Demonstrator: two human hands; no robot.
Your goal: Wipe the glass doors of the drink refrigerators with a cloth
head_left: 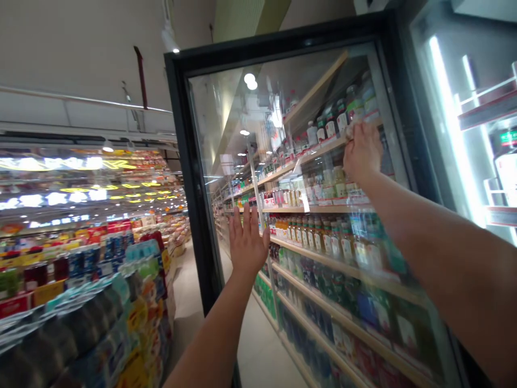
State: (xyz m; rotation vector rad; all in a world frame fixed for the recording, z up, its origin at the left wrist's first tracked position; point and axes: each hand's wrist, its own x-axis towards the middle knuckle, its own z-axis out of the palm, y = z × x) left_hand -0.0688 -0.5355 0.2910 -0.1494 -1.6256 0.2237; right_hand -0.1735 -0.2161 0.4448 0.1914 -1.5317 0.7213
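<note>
My left hand (247,241) lies flat on the glass of a black-framed cooler door (182,161), fingers stretched upward and open. Higher up and to the right, my right hand (362,152) presses against the same glass pane (307,108) with its fingers curled over a small pale wad, apparently a cloth (350,130). The door stands swung out into the aisle. Through the glass I see store shelves (323,253) lined with bottled drinks.
The lit interior of the cooler (480,161) with its white shelves is at the far right. Stacked packs of bottled drinks (81,318) fill the lower left. A pale floor aisle (189,291) runs away between them, under bright ceiling lights.
</note>
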